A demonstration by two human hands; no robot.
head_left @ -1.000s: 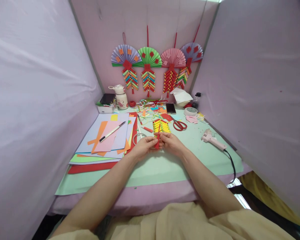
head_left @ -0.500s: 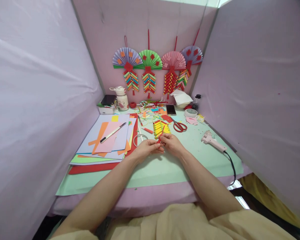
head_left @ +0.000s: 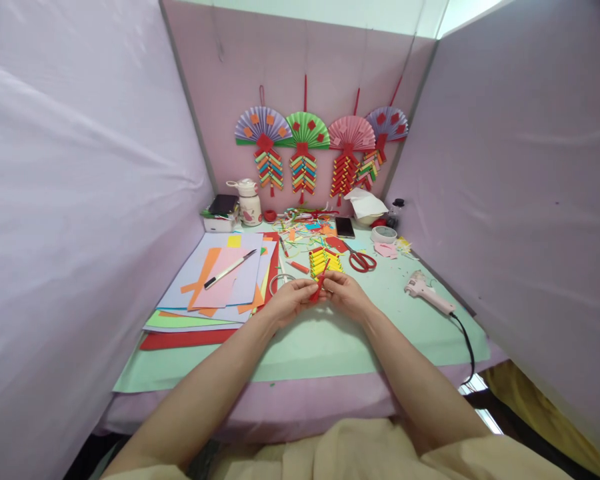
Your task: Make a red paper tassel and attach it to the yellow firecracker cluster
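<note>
Has at the far left of the pale green table cover (head_left: 390, 347) a stack of coloured sheets (head_left: 247, 288), topped by a white-and-black pen (head_left: 230, 269) laid slantwise across a pink piece of paper (head_left: 215, 298). Has behind the stack a small white box (head_left: 219, 224) bearing a dark flat object (head_left: 223, 204), and just beside it a pale bottle (head_left: 251, 210). Shows on the back wall, in order, a lavender fan (head_left: 256, 121), a green fan (head_left: 307, 127), a pink fan (head_left: 351, 130) and a purple fan (head_left: 386, 122), all hung above tails of small rolls. Pinches near the middle of the table a narrow red piece (head_left: 318, 291) between thumb and fingers of the left hand (head_left: 295, 300); grips it from the other side with thumb and fingertips of the right hand (head_left: 347, 293). Points the far end of the piece toward a mat of yellow rolls (head_left: 325, 259); cannot tell whether touching. Has beyond the right hand a dark phone (head_left: 345, 228) and red-handled scissors (head_left: 363, 262), then a roll of tape (head_left: 383, 235). Ends well to the right with a pale glue gun (head_left: 427, 293), trailing a black cord (head_left: 470, 343) over the table edge.
</note>
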